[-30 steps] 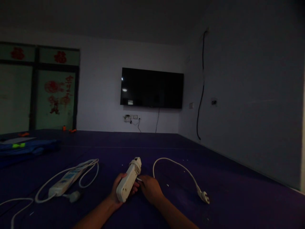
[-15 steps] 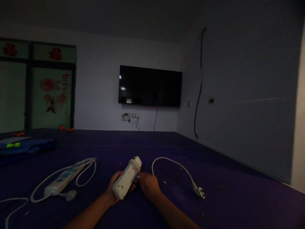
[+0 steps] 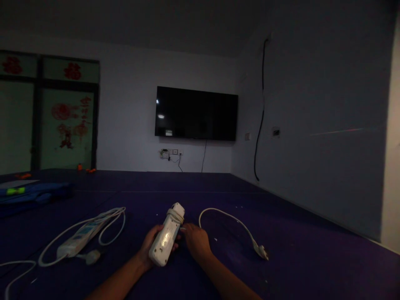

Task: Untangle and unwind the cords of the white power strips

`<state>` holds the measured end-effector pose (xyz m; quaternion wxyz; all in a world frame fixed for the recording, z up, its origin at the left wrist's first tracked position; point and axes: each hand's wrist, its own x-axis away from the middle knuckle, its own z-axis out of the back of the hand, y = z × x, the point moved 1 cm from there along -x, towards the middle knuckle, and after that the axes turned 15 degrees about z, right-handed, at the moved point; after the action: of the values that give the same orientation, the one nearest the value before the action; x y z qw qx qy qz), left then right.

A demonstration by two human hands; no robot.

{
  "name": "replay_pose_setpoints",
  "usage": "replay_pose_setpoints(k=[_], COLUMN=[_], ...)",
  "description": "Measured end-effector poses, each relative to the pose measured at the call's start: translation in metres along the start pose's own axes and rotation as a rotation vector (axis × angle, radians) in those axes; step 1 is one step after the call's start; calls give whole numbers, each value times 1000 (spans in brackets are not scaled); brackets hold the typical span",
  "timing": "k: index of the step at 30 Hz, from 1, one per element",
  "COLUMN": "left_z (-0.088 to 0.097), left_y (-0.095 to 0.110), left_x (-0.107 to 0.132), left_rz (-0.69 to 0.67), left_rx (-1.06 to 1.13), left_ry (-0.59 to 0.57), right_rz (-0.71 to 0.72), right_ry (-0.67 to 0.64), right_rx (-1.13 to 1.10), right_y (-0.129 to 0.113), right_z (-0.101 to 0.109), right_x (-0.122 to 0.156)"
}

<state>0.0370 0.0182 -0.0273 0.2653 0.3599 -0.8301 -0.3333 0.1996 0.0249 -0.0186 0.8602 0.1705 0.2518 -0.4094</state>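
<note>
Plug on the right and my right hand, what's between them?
The head view shows purple surface bearing a small white scrap between right hand and plug; the white cord arcs along the far side.

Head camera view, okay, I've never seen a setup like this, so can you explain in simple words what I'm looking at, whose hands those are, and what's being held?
There is no machine here: these are a person's own bare hands, and the camera sits on that person's head, looking forward and down.

The left hand grips a white power strip. A white cord is wound around its far end. The right hand is close beside the strip and seems to pinch that cord, whose loose stretch curves over the purple surface to a plug on the right.

To the left lies a second power strip with its own looped cable. Farther back is some blue cloth, and a dark screen hangs on the wall.
</note>
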Motion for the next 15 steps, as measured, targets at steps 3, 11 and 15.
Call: replay_pose_setpoints(k=[3, 11, 15], left_z=[-1, -9, -5], left_y=[0, -2, -3], left_x=[1, 5, -1], left_rz=[14, 19, 23], left_rx=[0, 1, 12], left_ry=[-10, 23, 8], right_rz=[-7, -37, -34], right_ry=[-12, 1, 10], right_rx=[8, -20, -26], right_y=[0, 0, -1], right_z=[1, 3, 4], right_x=[0, -1, -1])
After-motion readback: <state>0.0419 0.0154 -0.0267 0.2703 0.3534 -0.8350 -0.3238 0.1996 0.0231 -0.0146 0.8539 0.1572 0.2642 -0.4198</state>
